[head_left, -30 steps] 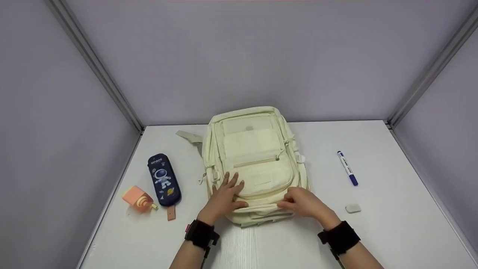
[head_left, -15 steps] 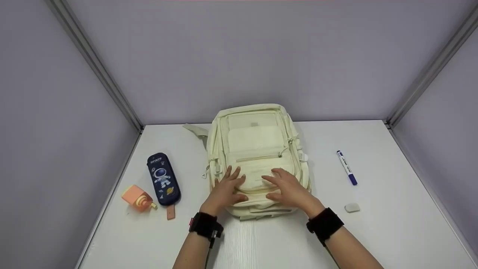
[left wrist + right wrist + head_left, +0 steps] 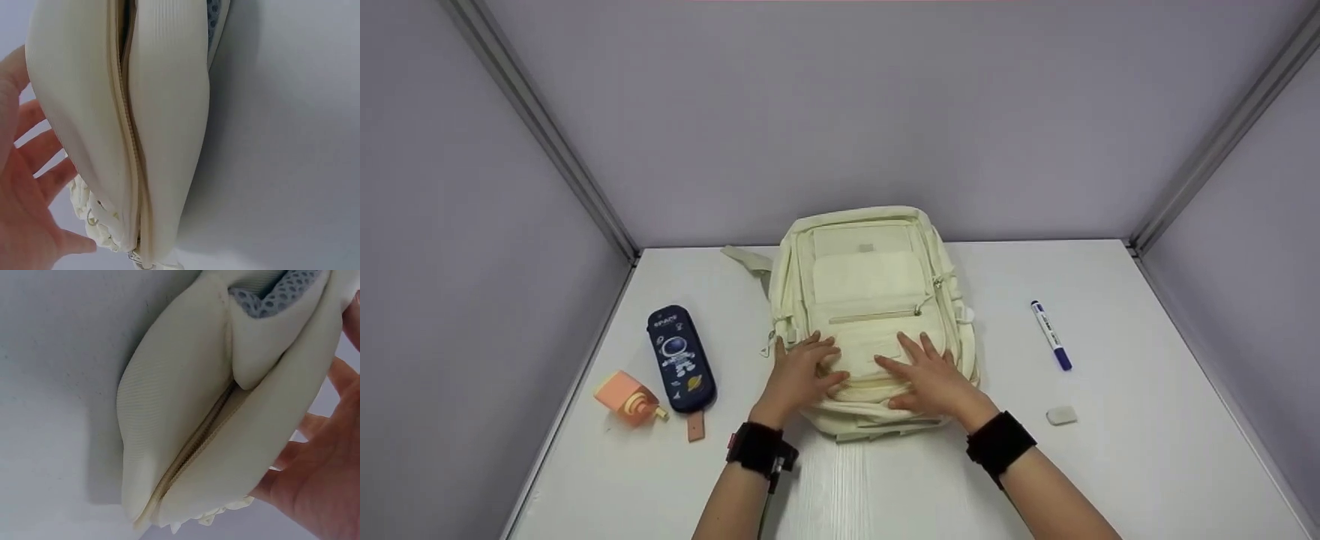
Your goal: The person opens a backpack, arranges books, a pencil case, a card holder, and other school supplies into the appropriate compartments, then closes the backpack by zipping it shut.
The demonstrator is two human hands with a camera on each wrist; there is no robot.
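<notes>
left hand (image 3: 25,185): cut by frame edge in wrist view, only fingers (image 3: 39,151) show | right hand (image 3: 326,461): cut by edge | backpack (image 3: 870,315): front pocket under fingers hidden | marker (image 3: 1051,335): print too small to read

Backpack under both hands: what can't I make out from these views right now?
- Backpack contents: every view shows only closed cream fabric and zipper lines.
- Backpack's near front pocket: head view, left hand and right hand lie flat over it.
- Marker label: head view, too small to read.
- Pencil case, orange item, eraser: absent from both wrist views, which the backpack fills.
</notes>
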